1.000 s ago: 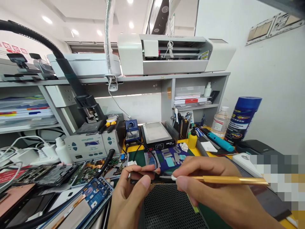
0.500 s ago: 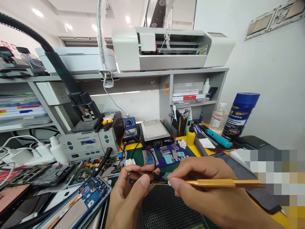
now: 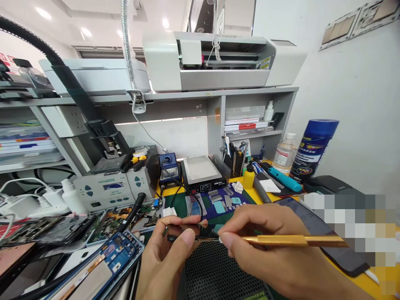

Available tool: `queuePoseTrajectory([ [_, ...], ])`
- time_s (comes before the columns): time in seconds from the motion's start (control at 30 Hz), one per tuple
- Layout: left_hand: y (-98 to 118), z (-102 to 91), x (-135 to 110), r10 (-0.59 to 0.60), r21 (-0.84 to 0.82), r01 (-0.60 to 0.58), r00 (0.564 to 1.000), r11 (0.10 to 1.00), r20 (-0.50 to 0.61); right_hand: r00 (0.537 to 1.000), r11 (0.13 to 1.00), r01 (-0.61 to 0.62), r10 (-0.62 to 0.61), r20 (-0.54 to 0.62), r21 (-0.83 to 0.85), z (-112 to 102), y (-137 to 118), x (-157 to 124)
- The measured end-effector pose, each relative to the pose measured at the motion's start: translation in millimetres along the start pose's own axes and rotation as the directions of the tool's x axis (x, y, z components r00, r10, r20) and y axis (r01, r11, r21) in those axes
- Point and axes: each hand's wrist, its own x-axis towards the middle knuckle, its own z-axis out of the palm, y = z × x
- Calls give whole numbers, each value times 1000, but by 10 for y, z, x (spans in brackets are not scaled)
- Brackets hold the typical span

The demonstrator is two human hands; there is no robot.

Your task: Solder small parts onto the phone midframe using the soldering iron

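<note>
My left hand [image 3: 165, 258] is closed on a thin dark phone part [image 3: 187, 232], thumb in front and fingers along its top edge, just above a black perforated mat [image 3: 215, 273]. My right hand [image 3: 275, 254] pinches a gold-handled tool [image 3: 290, 240] that lies level and points left. Its white tip touches the dark part's right end beside my left thumb.
Opened phones and circuit boards [image 3: 103, 258] lie at the left. Behind stand a rework station [image 3: 108, 189], a blue soldering stand [image 3: 168, 166], a hot plate [image 3: 202, 171], a yellow bottle [image 3: 248, 177] and a blue spray can [image 3: 312, 150]. A dark phone [image 3: 331, 241] lies at the right.
The view has drifted slightly to the right and down. Both hands keep their hold; the tool tip has slid a little left along the dark part.
</note>
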Motion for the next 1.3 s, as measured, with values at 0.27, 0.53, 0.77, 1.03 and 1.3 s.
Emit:
queuePoseTrajectory([
  [0.27, -12, -13, -34, 43, 66, -46, 998, 997, 40, 983, 975, -181, 175, 53, 131, -48, 9, 34],
  [0.53, -12, -23, -39, 32, 79, -36, 998, 996, 49, 965, 948, -259, 245, 95, 185, -52, 51, 75],
  [0.77, -8, -22, -46, 43, 104, -48, 998, 993, 48, 960, 939, -274, 252, 125, 207, -54, 39, 86],
  [1.03, -14, -14, -54, 54, 104, -58, 998, 993, 40, 959, 935, -269, 236, 158, 232, -75, 33, 91],
  [1.3, -14, -21, -48, 53, 100, -56, 998, 993, 36, 958, 934, -265, 226, 179, 241, -79, 40, 85],
])
